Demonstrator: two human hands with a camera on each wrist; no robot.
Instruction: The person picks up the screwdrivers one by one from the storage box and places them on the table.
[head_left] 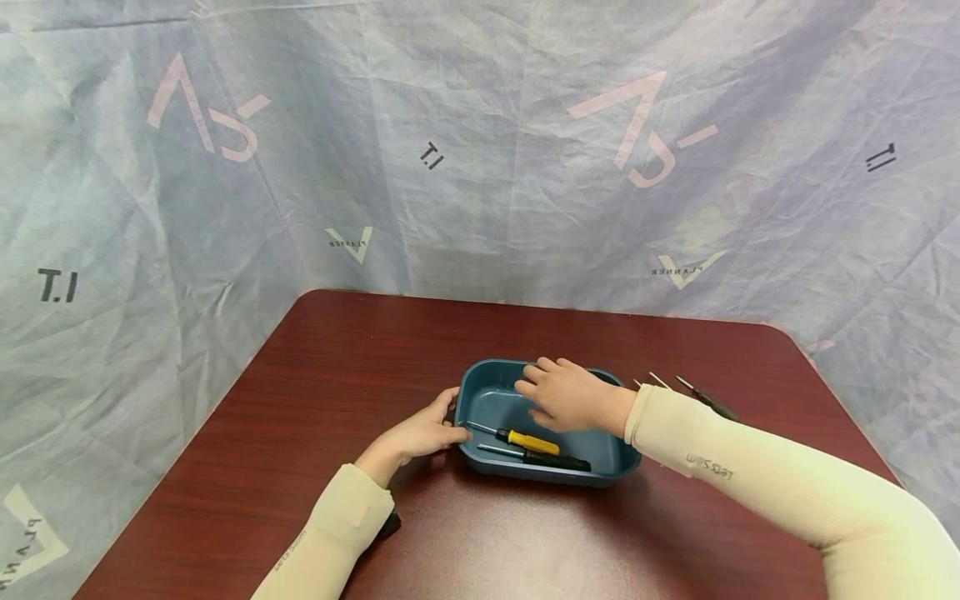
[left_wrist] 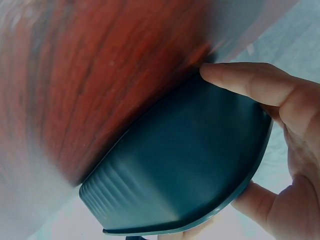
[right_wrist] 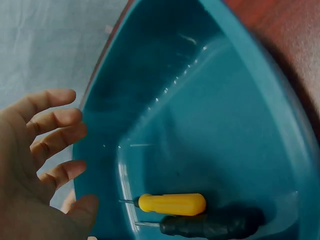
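A blue plastic bin (head_left: 525, 473) sits on the table. At its left end my left hand (head_left: 420, 432) grips the wall, thumb at the rim and fingers along the outside. The left wrist view shows that end wall (left_wrist: 175, 155) close up between thumb and fingers. Inside the bin lie a screwdriver with a yellow handle (head_left: 534, 442) and one with a black handle (head_left: 558, 462), side by side near the front wall. Over the bin's back right part hovers my right hand (head_left: 566, 396), its fingers spread and holding nothing.
Right of the bin, partly behind my right sleeve (head_left: 750, 467), lies a dark-handled screwdriver (head_left: 720, 407) near thin metal shafts (head_left: 658, 380). A black object (head_left: 390, 523) shows beside my left sleeve. Printed grey sheeting (head_left: 480, 233) hangs behind the dark red table (head_left: 360, 350).
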